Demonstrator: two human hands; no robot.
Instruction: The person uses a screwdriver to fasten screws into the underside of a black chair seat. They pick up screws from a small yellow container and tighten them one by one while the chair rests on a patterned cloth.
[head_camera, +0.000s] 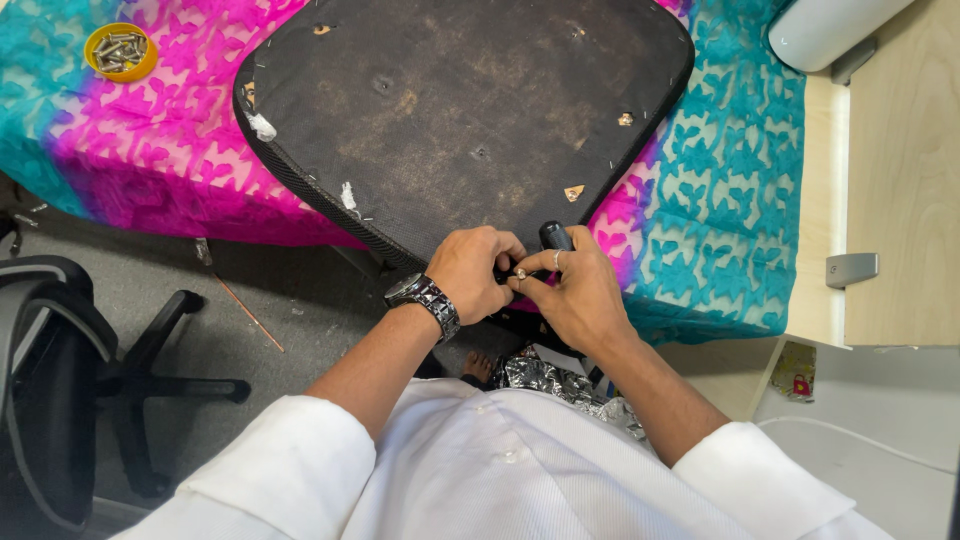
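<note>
An upturned chair seat (460, 110) with a dark, worn underside lies on a pink and teal cloth. Both hands meet at its near edge. My left hand (470, 272), with a metal watch on the wrist, is closed around a small part at that edge. My right hand (570, 290), wearing a ring, pinches a small metal screw or bolt (520, 273) between thumb and forefinger. A black rounded handle (555, 236) sticks up just behind the right hand's fingers; what it belongs to is hidden.
A yellow dish of screws (120, 50) sits at the cloth's far left corner. A black office chair base (90, 370) stands on the grey floor at left. A light wooden cabinet (900, 180) with a metal handle is at right. Crinkled foil (545, 378) lies below the hands.
</note>
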